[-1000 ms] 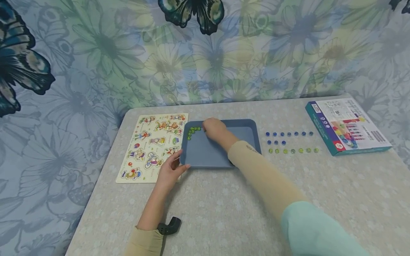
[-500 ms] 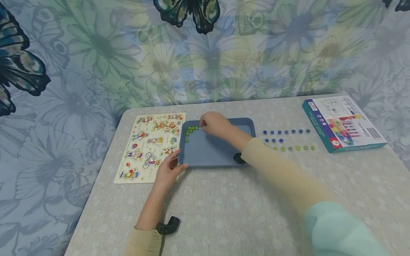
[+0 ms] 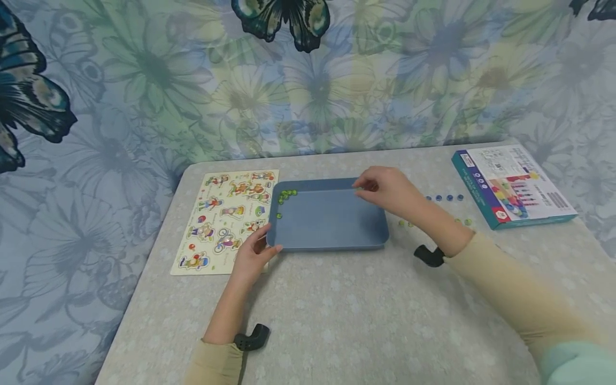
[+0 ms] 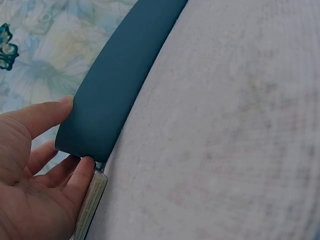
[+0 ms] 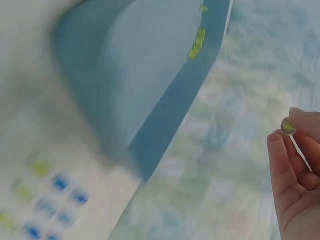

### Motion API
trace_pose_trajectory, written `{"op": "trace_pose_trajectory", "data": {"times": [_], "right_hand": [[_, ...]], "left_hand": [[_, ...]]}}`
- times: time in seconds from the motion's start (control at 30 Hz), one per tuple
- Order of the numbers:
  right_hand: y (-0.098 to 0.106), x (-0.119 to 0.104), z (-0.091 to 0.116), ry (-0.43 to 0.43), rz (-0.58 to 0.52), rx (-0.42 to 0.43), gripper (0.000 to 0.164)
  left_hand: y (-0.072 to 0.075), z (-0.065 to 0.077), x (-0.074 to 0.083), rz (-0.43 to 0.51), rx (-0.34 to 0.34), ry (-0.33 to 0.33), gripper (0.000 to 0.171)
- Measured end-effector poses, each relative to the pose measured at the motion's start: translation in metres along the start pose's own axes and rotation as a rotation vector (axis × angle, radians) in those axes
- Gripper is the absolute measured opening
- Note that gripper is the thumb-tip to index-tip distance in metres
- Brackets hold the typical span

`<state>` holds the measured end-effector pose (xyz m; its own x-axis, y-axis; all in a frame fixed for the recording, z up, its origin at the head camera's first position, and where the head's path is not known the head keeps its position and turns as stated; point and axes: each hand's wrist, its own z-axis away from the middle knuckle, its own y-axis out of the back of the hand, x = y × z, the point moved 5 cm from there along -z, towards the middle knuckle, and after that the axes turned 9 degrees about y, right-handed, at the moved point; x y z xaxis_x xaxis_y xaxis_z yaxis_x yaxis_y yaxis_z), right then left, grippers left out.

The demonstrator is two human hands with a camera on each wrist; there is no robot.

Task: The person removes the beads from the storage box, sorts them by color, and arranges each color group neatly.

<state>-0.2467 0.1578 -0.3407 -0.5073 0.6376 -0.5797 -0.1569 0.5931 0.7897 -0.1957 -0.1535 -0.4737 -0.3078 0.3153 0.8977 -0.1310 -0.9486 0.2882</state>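
Observation:
A blue tray (image 3: 332, 224) lies flat on the table. My left hand (image 3: 251, 256) holds its near left corner; in the left wrist view the thumb (image 4: 55, 112) lies on the tray's outer wall and the other fingers sit at the corner. Between the thumb and fingertips of my right hand (image 3: 385, 188), a yellow-green glass marble (image 5: 288, 126) is pinched, over the tray's far right corner. Several green marbles (image 3: 285, 194) cluster in the tray's far left corner, with a single one (image 3: 279, 216) apart along the left side.
Right of the tray, rows of blue marbles (image 3: 449, 198) and yellow-green marbles (image 5: 39, 167) lie on the table, partly hidden by my right arm. A cream picture board (image 3: 218, 219) lies left, reaching beside the tray. A game box (image 3: 515, 187) rests at back right.
My right hand has moved right, from the marble cluster to the tray's far right corner. One green marble has rolled nearer along the left side. The left hand stays at its corner.

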Motion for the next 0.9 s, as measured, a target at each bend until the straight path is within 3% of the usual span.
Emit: {"op": "trace_pose_trajectory", "data": {"times": [0.17, 0.27, 0.4, 0.53, 0.9], "right_hand": [[0.022, 0.029, 0.045, -0.081, -0.031, 0.077, 0.013], [0.020, 0.046, 0.066, -0.133, -0.024, 0.032, 0.013], [0.005, 0.066, 0.086, -0.165, 0.011, -0.090, 0.013], [-0.012, 0.082, 0.096, -0.171, 0.034, -0.160, 0.009], [-0.041, 0.089, 0.097, -0.150, 0.107, -0.188, 0.008]], "left_hand": [[0.002, 0.000, 0.000, 0.000, -0.002, 0.000, 0.066], [0.003, 0.000, 0.000, -0.004, 0.006, 0.005, 0.066], [0.003, 0.000, 0.000, -0.003, 0.011, 0.004, 0.066], [0.002, -0.001, 0.000, -0.007, 0.012, 0.005, 0.066], [0.000, -0.001, -0.001, -0.003, 0.003, 0.005, 0.066]]}}
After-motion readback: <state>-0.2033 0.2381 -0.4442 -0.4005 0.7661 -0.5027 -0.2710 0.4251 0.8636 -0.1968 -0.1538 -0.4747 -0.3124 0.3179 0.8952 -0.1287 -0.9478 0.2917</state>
